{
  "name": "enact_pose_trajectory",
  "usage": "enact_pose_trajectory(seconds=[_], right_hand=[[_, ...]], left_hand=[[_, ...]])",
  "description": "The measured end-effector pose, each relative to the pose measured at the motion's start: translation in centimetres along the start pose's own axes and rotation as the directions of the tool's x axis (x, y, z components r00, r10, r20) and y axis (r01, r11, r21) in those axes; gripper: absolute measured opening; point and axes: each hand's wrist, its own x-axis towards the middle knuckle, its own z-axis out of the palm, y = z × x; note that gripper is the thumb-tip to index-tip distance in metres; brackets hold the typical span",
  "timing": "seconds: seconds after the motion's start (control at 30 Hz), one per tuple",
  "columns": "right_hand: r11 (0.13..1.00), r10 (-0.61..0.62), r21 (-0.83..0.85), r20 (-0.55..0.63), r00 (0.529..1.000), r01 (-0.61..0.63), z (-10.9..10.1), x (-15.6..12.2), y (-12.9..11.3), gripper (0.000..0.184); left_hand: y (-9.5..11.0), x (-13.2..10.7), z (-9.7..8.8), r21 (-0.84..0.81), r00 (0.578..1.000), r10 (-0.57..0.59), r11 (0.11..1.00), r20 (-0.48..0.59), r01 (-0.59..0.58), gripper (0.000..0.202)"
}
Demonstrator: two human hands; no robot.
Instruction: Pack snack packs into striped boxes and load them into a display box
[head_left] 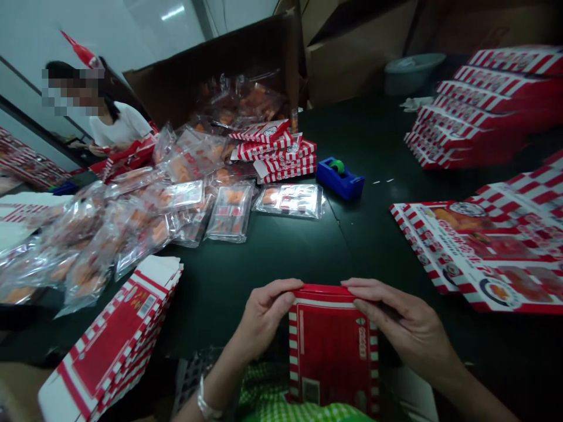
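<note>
There are two hands of the person, the left hand and the right hand, and between them is one red-and-white box. On the left wrist I count one bracelet. On the table lie at least four stacks of flat boxes: one near left, one far middle, and two at right. I count one blue tape dispenser, one co-worker at far left, one cardboard carton at far, and one grey tub at far right. The clear plastic packs are more than ten, but they overlap, so the exact number I cannot tell.
</note>
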Motion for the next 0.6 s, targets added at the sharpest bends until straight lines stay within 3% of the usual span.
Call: enact_pose_trajectory(seconds=[0.07, 0.13, 0.27, 0.4, 0.47, 0.53, 0.6], right_hand=[[0.994, 0.091, 0.063, -0.005, 0.996, -0.091, 0.7, -0.2, 0.4, 0.011], [0.977, 0.177, 0.121, 0.007, 0.984, -0.176, 1.4, -0.1, 0.9, 0.014], [0.936, 0.301, 0.176, 0.049, 0.953, -0.304, 2.6, 0.7, 1.4, 0.021], [0.878, 0.411, 0.231, 0.089, 0.907, -0.42, 3.0, 0.6, 1.3, 0.027], [0.835, 0.447, 0.261, 0.191, 0.874, -0.484, 2.5, 1.0, 1.3, 0.029], [0.813, 0.464, 0.246, 0.273, 0.843, -0.528, 1.4, 2.9, 1.7, 0.031], [0.825, 0.497, 0.212, 0.168, 0.851, -0.524, -0.3, 6.6, 2.4, 0.035]], left_hand=[[-0.3, -0.4, 0.7, 0.005, 0.986, -0.039, 0.999, -0.161, 0.041, 0.026], [-0.6, -0.6, 1.1, 0.049, 0.971, -0.078, 0.995, -0.225, 0.092, 0.026], [-0.9, 0.4, 1.1, -0.038, 0.972, -0.206, 0.978, -0.113, 0.203, 0.019], [-2.1, 1.3, 1.8, -0.136, 0.947, -0.231, 0.969, -0.224, 0.204, 0.022], [-3.1, 1.3, 2.3, -0.194, 0.926, -0.286, 0.951, -0.248, 0.242, 0.026], [-3.9, 1.4, 2.6, -0.28, 0.906, -0.354, 0.916, -0.23, 0.287, 0.03], [-4.3, 1.5, 2.6, -0.349, 0.897, -0.393, 0.885, -0.201, 0.309, 0.034]])
